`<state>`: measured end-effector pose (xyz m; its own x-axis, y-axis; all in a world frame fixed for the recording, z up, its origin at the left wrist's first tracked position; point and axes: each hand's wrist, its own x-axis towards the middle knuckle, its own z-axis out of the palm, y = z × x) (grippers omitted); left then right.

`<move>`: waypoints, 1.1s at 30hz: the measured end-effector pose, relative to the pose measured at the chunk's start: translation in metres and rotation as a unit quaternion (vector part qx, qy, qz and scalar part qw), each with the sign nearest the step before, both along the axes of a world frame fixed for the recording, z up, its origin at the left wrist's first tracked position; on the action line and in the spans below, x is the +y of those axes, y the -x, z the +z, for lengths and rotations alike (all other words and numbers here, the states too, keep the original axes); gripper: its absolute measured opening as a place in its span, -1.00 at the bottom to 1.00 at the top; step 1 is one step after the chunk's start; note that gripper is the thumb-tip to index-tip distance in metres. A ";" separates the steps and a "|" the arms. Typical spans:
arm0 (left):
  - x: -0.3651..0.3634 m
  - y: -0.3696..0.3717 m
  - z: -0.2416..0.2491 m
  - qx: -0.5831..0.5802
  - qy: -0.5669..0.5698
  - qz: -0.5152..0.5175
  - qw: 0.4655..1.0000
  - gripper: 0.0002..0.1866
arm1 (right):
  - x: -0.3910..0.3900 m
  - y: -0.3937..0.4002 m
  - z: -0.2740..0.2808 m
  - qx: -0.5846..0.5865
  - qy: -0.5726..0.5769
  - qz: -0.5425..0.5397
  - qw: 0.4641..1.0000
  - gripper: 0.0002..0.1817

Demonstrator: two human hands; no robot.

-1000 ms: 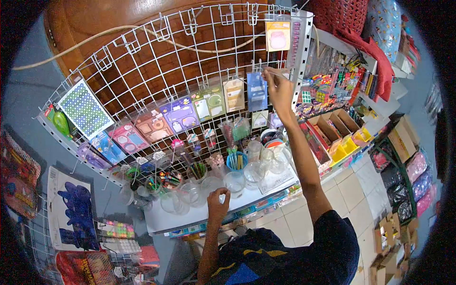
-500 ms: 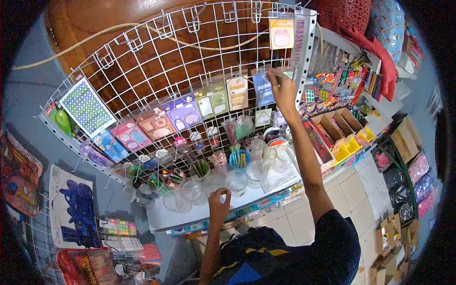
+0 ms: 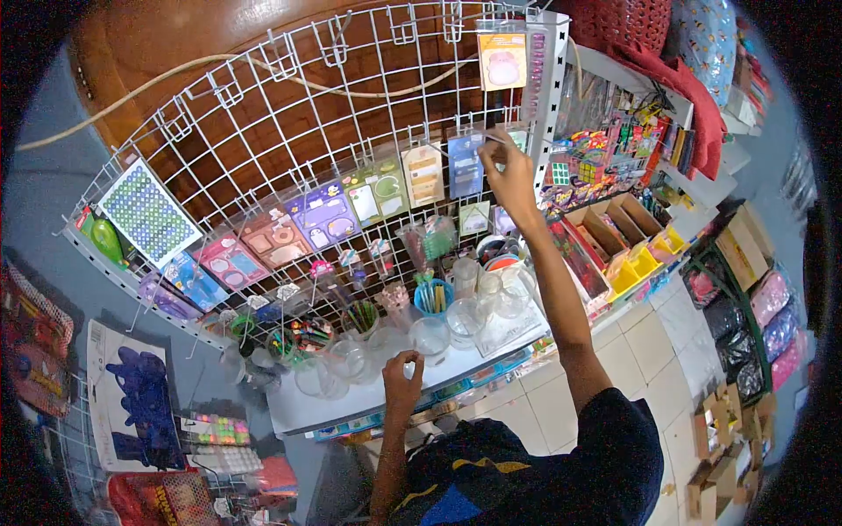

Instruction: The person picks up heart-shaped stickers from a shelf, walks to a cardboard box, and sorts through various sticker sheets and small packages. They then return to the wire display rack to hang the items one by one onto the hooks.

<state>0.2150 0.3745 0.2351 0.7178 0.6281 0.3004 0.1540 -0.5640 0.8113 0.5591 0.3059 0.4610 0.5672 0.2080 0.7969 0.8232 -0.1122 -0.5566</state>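
Observation:
My right hand (image 3: 509, 175) is raised at the wire rack (image 3: 307, 96), beside a blue packet (image 3: 465, 165) that hangs there. Its thumb and index finger are pinched at the packet's upper right edge; whatever lies between them is too small to make out. My left hand (image 3: 403, 383) hovers low, over the front edge of the white shelf (image 3: 294, 412), with thumb and index finger curled together and nothing visible in them. Near it stand clear plastic cups (image 3: 429, 336). A cream packet (image 3: 424, 175) and a green packet (image 3: 375, 195) hang left of the blue one.
An orange packet (image 3: 503, 63) hangs at the rack's upper right. Cups of pens (image 3: 360, 317) stand on the shelf. Yellow bins (image 3: 624, 274) and cardboard dividers are at the right, with boxes (image 3: 719, 430) on the tiled floor. A blue hanging pack (image 3: 140, 394) is at the left.
The view has shifted, so the rack and shelf appear further left. My right hand remains by the blue packet, its fingers now more curled. My left hand is nearly unchanged.

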 end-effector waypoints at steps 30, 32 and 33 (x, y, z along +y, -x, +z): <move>-0.001 0.000 -0.012 0.022 0.037 -0.007 0.999 -0.76 | -0.032 -0.033 0.013 0.002 -0.030 -0.093 0.995 -0.66; 0.000 0.000 -0.014 0.023 0.037 -0.003 0.999 -0.76 | -0.032 -0.034 0.012 -0.002 -0.029 -0.096 0.995 -0.66; 0.000 0.001 -0.015 0.025 0.036 -0.001 0.999 -0.77 | -0.033 -0.032 0.012 0.004 -0.030 -0.098 0.995 -0.66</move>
<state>0.2140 0.3741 0.2198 0.7321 0.6453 0.2181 0.1941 -0.5046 0.8412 0.5913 0.2730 0.4728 0.5983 0.0452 0.8000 0.7846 -0.2358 -0.5735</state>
